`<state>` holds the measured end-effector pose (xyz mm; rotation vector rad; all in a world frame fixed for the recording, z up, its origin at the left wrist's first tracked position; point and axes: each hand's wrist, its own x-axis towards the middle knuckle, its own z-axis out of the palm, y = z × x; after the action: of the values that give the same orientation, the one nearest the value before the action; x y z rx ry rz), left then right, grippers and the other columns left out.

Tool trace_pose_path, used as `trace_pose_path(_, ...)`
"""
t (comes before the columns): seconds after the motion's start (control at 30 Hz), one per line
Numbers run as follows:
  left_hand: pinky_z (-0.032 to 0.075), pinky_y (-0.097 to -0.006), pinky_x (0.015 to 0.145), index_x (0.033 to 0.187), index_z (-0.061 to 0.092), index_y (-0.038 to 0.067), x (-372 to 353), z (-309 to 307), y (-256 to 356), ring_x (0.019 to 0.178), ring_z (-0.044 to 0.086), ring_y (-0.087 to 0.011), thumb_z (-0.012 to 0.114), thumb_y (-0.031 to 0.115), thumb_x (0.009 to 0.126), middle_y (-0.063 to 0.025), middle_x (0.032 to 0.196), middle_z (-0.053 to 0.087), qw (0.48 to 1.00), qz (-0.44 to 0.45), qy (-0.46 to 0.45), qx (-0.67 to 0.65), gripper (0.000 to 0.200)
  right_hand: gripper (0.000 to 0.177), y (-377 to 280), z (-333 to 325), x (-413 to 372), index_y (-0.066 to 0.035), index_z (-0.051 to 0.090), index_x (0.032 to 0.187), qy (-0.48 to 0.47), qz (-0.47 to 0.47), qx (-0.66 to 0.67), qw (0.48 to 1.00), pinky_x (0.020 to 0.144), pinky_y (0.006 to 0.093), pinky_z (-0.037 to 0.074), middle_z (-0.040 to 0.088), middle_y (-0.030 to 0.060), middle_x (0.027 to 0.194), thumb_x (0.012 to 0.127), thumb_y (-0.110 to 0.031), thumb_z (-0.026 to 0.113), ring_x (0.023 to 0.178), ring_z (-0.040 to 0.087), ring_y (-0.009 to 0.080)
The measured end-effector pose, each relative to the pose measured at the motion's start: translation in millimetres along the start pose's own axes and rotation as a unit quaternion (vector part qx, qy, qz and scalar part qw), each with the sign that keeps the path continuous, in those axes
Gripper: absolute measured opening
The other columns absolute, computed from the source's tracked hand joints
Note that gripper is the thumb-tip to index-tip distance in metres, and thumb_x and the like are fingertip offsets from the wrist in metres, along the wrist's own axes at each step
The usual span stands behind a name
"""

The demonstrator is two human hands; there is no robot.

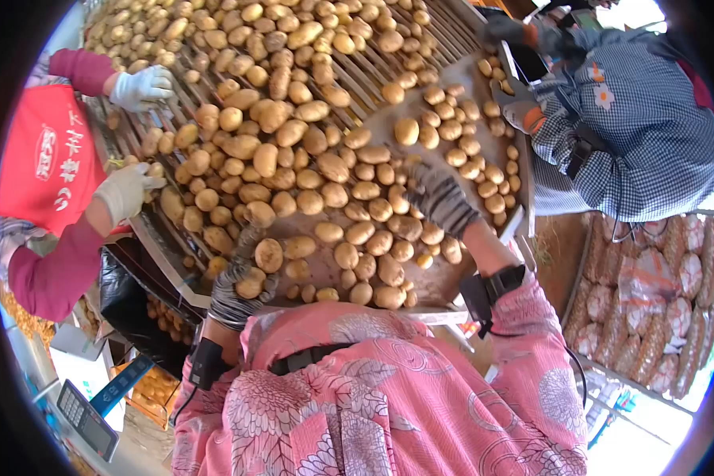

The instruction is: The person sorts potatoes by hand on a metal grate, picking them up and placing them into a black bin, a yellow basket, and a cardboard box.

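Note:
My left hand, in a striped grey glove, is at the near left of the sorting table. Its fingers and thumb curl around a potato, and another potato lies against the fingers. My right hand, in a matching striped glove, reaches over the pile from the right. Its fingers are stretched out and touch potatoes at the right of the heap; I see nothing gripped in it. Loose potatoes cover much of the metal table between my hands.
A slatted conveyor carries more potatoes at the far side. A co-worker's white-gloved hands work at the left. Another person in a checked garment stands at the right. Filled sacks are stacked at the right, a scale at lower left.

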<state>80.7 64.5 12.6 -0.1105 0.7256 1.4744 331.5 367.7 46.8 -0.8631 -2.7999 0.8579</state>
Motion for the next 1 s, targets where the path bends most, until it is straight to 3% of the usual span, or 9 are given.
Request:
trace_pose_path(0.13, 0.053, -0.0334, 0.065, 0.106, 0.053, 0.006, -1.8, -7.2, -7.7, 0.083, 0.056, -0.0256, 0.066, 0.027, 0.072, -0.0158, 0.103, 0.055, 0.99, -0.065, 0.099, -0.072, 0.041, 0.036, -3.2, 22.9, -91.5, -0.012, 0.059, 0.111, -0.091, 0.044, -0.022, 0.995, 0.068, 0.0363, 0.051, 0.064, 0.0115, 0.084, 0.078, -0.024, 0.068, 0.077, 0.063, 0.0286)
trace_pose_path(0.27, 0.054, -0.034, 0.065, 0.114, 0.05, 0.004, 2.9, -1.3, -5.9, 0.085, 0.058, -0.0278, 0.067, 0.024, 0.071, -0.0161, 0.102, 0.056, 0.98, -0.102, 0.091, -0.145, 0.051, 0.047, -29.5, 54.5, -116.5, -0.01, 0.05, 0.126, -0.106, -0.034, -0.079, 0.991, 0.077, 0.0393, 0.05, 0.062, 0.0146, 0.1, 0.083, -0.029, 0.059, 0.087, 0.062, 0.034)
trace_pose_path(0.37, 0.054, -0.0357, 0.064, 0.121, 0.046, 0.003, -2.4, 30.7, -3.6, 0.079, 0.062, -0.0296, 0.069, 0.023, 0.07, -0.0175, 0.1, 0.058, 0.998, -0.045, -0.019, -0.028, 0.059, 0.052, -46.3, 65.2, -101.6, -0.01, 0.045, 0.13, -0.224, 0.118, -0.094, 0.963, 0.074, 0.0407, 0.05, 0.06, 0.017, 0.099, 0.083, -0.027, 0.06, 0.087, 0.061, 0.0344)
trace_pose_path(0.47, 0.056, -0.0384, 0.064, 0.123, 0.045, 0.002, -3.6, 1.2, -4.1, 0.073, 0.064, -0.0303, 0.069, 0.021, 0.071, -0.0184, 0.096, 0.06, 0.998, -0.052, -0.031, 0.019, 0.06, 0.052, -17.6, 83.5, -88.3, -0.008, 0.045, 0.128, -0.056, -0.013, -0.138, 0.989, 0.068, 0.0415, 0.05, 0.057, 0.0189, 0.097, 0.082, -0.025, 0.061, 0.084, 0.06, 0.0343)
trace_pose_path(0.63, 0.058, -0.0349, 0.06, 0.116, 0.048, 0.001, -11.1, -6.3, -1.8, 0.071, 0.064, -0.0282, 0.068, 0.024, 0.076, -0.0178, 0.092, 0.061, 1.0, 0.014, 0.009, -0.024, 0.05, 0.055, -48.8, 32.3, -65.1, -0.01, 0.047, 0.128, -0.15, 0.153, -0.101, 0.972, 0.078, 0.0407, 0.05, 0.058, 0.0181, 0.112, 0.079, -0.024, 0.065, 0.093, 0.061, 0.0331)
trace_pose_path(0.7, 0.058, -0.0332, 0.058, 0.113, 0.049, 0.0, -11.1, -9.3, -2.0, 0.07, 0.064, -0.0279, 0.067, 0.025, 0.078, -0.0177, 0.092, 0.061, 0.999, 0.012, -0.004, -0.044, 0.047, 0.049, -21.1, 63.0, -94.2, -0.013, 0.051, 0.124, -0.111, -0.211, -0.165, 0.957, 0.074, 0.0409, 0.051, 0.06, 0.012, 0.11, 0.079, -0.028, 0.065, 0.088, 0.062, 0.0329)
trace_pose_path(0.77, 0.058, -0.0306, 0.055, 0.109, 0.051, 0.0, -9.9, -10.2, -4.3, 0.068, 0.064, -0.027, 0.066, 0.03, 0.08, -0.0173, 0.09, 0.061, 0.998, 0.018, 0.023, -0.064, 0.044, 0.044, 9.8, 125.8, -136.1, -0.017, 0.055, 0.12, -0.176, 0.055, 0.035, 0.982, 0.071, 0.0409, 0.05, 0.059, 0.008, 0.112, 0.081, -0.035, 0.064, 0.086, 0.062, 0.0324)
trace_pose_path(0.9, 0.055, -0.0321, 0.05, 0.11, 0.052, 0.004, -5.7, -5.6, -6.3, 0.064, 0.064, -0.0266, 0.066, 0.033, 0.08, -0.0151, 0.087, 0.063, 0.999, -0.002, 0.037, 0.0, 0.044, 0.039, -37.4, 51.7, -108.5, -0.006, 0.056, 0.11, -0.245, -0.002, -0.079, 0.966, 0.076, 0.039, 0.049, 0.062, 0.0136, 0.101, 0.083, -0.034, 0.06, 0.091, 0.061, 0.0316)
trace_pose_path(1.0, 0.053, -0.0324, 0.047, 0.11, 0.053, 0.006, -2.6, -13.6, -3.4, 0.065, 0.064, -0.026, 0.067, 0.034, 0.079, -0.0133, 0.086, 0.063, 0.999, -0.006, 0.04, 0.021, 0.044, 0.046, -21.6, 36.7, -76.3, -0.01, 0.055, 0.116, -0.123, 0.068, -0.063, 0.988, 0.067, 0.0411, 0.05, 0.064, 0.0144, 0.089, 0.082, -0.04, 0.061, 0.081, 0.062, 0.0332)
